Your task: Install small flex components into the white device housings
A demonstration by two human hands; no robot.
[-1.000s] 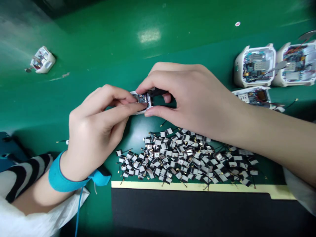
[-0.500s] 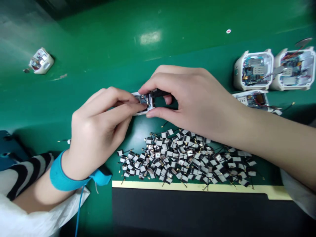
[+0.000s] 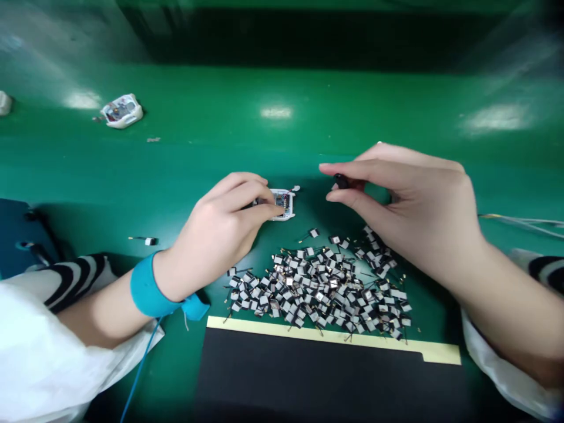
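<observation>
My left hand (image 3: 235,220) is closed on a small white housing (image 3: 288,216) with a circuit board inside. Its thumb and fingers cover the housing's left part, and a small round piece on a wire sticks out at the upper right corner. To the right, apart from the housing, my right hand (image 3: 409,202) holds a black tool (image 3: 341,181) between thumb and fingers; most of the tool is hidden in the hand. Just below both hands lies a pile of small black and white parts with short leads (image 3: 317,288).
Another open white housing (image 3: 122,111) lies at the upper left, with part of one more (image 3: 4,103) at the left edge. A single leaded part (image 3: 150,241) is left of my wrist. A black mat (image 3: 326,376) with a yellow edge lies in front. Pale cables (image 3: 524,221) are at right.
My right hand has moved off the housing to the right with the black tool. My left hand still grips the housing. The view has shifted, and the housings at the right are out of sight.
</observation>
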